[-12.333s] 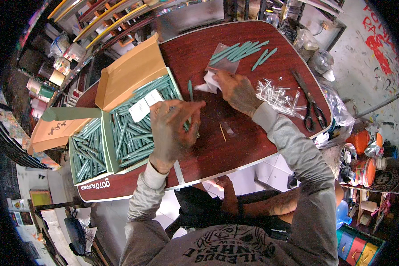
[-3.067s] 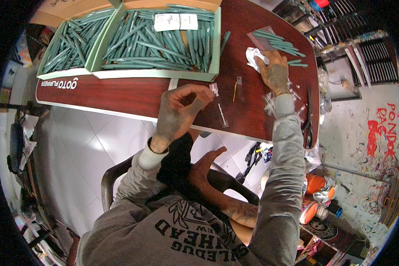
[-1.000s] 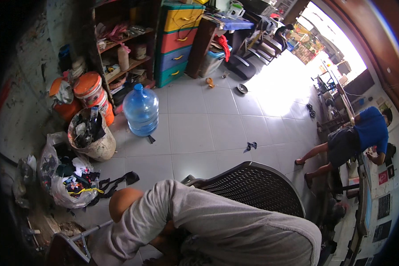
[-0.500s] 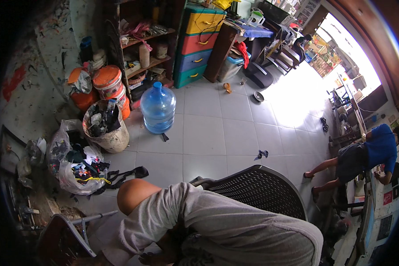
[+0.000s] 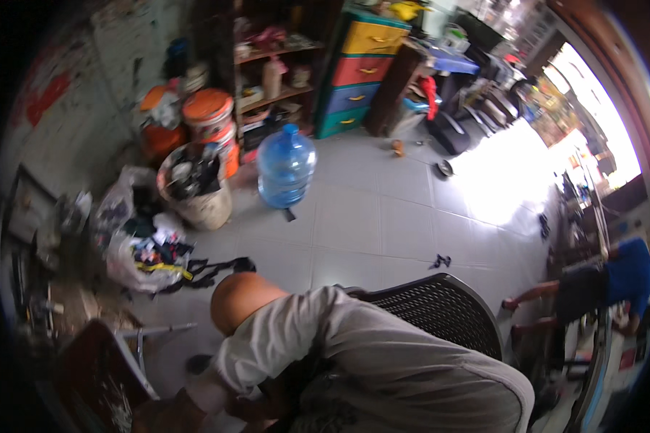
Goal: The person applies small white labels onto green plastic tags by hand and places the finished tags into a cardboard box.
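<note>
At the lower edge, a dim, blurred patch of skin that looks like my left hand (image 5: 261,410) shows below grey cloth (image 5: 412,353) on my body. Its fingers are too dark and smeared to read, and whether it holds anything is hidden. Above it, a rounded bare part of me, seemingly a knee (image 5: 244,297), pokes out of the cloth. My right hand does not show. Nearest on the left is a dark reddish seat with a metal frame (image 5: 97,368). Behind the grey cloth stands a black chair with a perforated back (image 5: 440,310).
A blue water jug (image 5: 287,169) stands on the tiled floor. Left of it are a bin of dark scraps (image 5: 198,206), orange-lidded buckets (image 5: 208,108) and a plastic bag of cloth scraps (image 5: 123,263). Coloured drawers (image 5: 361,72) stand behind. A person in blue (image 5: 627,274) bends at the right.
My view has shifted, so the room's things sit farther right and most a little higher or lower. The picture is blurrier. The person in blue remains bent over at the right.
</note>
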`<state>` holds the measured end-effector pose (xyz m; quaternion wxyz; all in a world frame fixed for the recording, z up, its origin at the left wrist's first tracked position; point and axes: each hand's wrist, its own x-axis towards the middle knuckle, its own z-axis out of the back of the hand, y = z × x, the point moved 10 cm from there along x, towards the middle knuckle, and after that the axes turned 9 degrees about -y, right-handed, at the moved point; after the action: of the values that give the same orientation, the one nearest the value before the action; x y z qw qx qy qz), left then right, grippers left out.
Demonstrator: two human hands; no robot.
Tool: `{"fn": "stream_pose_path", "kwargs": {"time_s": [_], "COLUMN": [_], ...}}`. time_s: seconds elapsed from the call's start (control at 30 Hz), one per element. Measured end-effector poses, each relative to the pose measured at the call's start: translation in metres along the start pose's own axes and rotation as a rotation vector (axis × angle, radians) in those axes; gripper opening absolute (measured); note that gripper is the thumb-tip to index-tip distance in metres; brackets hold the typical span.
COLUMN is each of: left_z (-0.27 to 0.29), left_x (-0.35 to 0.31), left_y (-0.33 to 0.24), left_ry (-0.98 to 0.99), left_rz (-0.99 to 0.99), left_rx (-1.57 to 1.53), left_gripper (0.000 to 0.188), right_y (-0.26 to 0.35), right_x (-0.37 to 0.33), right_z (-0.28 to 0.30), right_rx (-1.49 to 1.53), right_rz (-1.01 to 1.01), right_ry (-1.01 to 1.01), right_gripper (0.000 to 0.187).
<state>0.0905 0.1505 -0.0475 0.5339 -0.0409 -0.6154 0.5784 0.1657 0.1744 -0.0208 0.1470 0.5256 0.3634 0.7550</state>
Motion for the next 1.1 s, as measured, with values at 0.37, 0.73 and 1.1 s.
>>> {"fn": "stream_pose_path", "kwargs": {"time_s": [0.37,0.73,1.1], "left_z": [0.095,0.075,0.041], "left_x": [-0.075,-0.112,-0.123], "left_y": [0.021,0.001,0.018], "left_ry": [-0.262,-0.406,-0.066], "left_rz": [0.35,0.364,0.47], "left_rx": [-0.018,-0.065,-0.113], "left_gripper": [0.03,0.012,0.023], "right_y": [-0.041,-0.046,-0.071], "right_x": [-0.048,-0.085,-0.09], "right_z": [-0.019,-0.022,0.001], "right_rx": [0.548,0.62,0.546], "right_rz": [-0.712,-1.032,-1.042], "right_ry": [0.087,-0.128,-0.229], "right_gripper": [0.02,0.034,0.033]}}
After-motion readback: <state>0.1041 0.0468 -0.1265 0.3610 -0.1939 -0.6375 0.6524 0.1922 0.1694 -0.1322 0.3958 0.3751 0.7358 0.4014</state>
